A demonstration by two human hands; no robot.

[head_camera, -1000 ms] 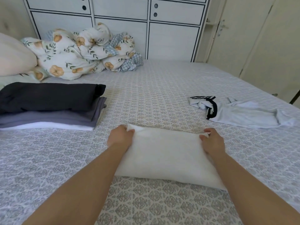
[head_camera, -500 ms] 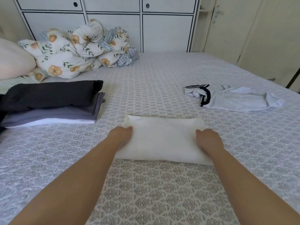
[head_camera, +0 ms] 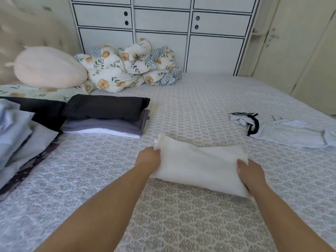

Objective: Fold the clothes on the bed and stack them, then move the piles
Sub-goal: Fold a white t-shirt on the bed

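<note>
A folded white garment [head_camera: 198, 166] is held just above the patterned bed sheet [head_camera: 190, 110], its left end raised. My left hand [head_camera: 148, 159] grips its left edge and my right hand [head_camera: 250, 174] grips its right edge. To the left lies a pile [head_camera: 107, 115] of folded clothes: a black piece on top, grey under it, white at the bottom. An unfolded pale garment with black trim [head_camera: 283, 131] lies flat on the right of the bed.
Light blue and dark clothes [head_camera: 20, 135] lie heaped at the left edge. A pink pillow [head_camera: 49, 68] and a bunched floral quilt [head_camera: 131, 68] sit at the head. A white cabinet [head_camera: 163, 24] stands behind; cream doors [head_camera: 298, 51] on the right.
The white garment has come up off the sheet in both hands and shifted left toward the pile. My view has swung left, bringing the pillow and the blue heap into sight.
</note>
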